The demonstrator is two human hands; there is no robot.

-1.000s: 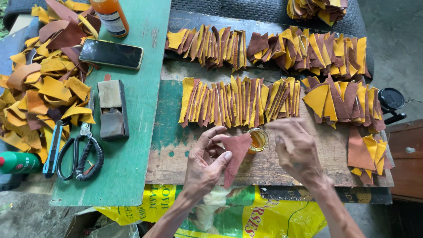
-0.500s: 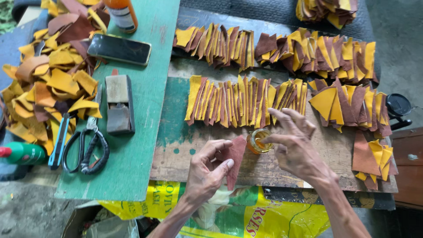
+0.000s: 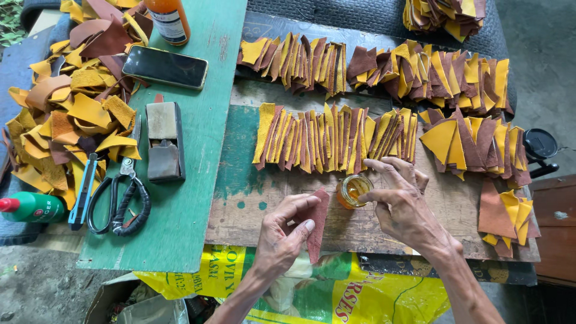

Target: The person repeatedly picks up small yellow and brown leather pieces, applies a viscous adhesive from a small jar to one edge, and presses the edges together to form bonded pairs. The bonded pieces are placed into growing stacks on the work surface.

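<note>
Head view, left hand: your left hand [image 3: 282,231] has its grip closed on a reddish-brown leather piece [image 3: 317,225], thumb on one face and fingers behind, so the piece stands on edge over the near side of the bench [image 3: 252,204] and one face stays free.
Head view, right hand: your right hand [image 3: 401,201] hovers at the small glass jar [image 3: 351,191]; its grip is loose, with forefinger and thumb reaching to the rim and nothing clamped that I can see.
Jar: it stands upright on the bare wood just beside the held piece, between your 2 hands, and holds an amber liquid, close enough for either hand to reach.
Rows: 1 row of cut leather pieces [image 3: 336,138] leans on edge just beyond the jar, yellow and brown overlapping like tiles, likely so each can be picked singly; another row [image 3: 372,66] lies further back.
Right side: a small stack of flat pieces [image 3: 504,219] lies near the bench's right end.
Green board: scissors [image 3: 123,201], a blue-handled knife [image 3: 83,192], a grey block [image 3: 164,141], a dark phone [image 3: 165,67] and an orange bottle [image 3: 168,19] sit to your left, well apart from the jar.
Loose heap: scraps [image 3: 66,114] are piled left of the board.
Hard to tell: whether your right fingertips touch the liquid or only the rim; your fingers cover part of the jar.
Cut off: the orange bottle's top, the green spray can [image 3: 30,207] at the left edge, and another pile at the top right.
</note>
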